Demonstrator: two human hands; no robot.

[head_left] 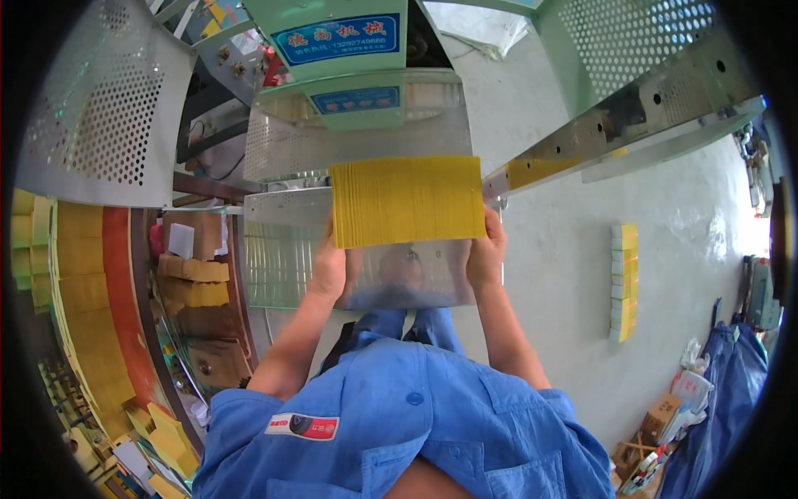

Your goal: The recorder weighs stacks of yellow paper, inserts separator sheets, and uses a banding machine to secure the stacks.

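A thick stack of yellow paper sheets (407,202), with many thin edges showing, spans the space between my two hands over a shiny metal tray (283,270). My left hand (329,268) is closed against the stack's left end, its fingertips partly hidden behind the paper. At the opposite end, my right hand (487,248) grips the lower right corner. From this view I cannot tell whether the stack rests on the metal or is lifted off it.
Ahead stands a green and metal machine (341,33). Perforated metal panels (108,116) flank it on the left, and a long metal rail (623,125) on the right. Yellow and white bundles (623,283) lie on the right floor. Left are a shelf with brown paper stacks (193,279) and yellow stacks (83,274).
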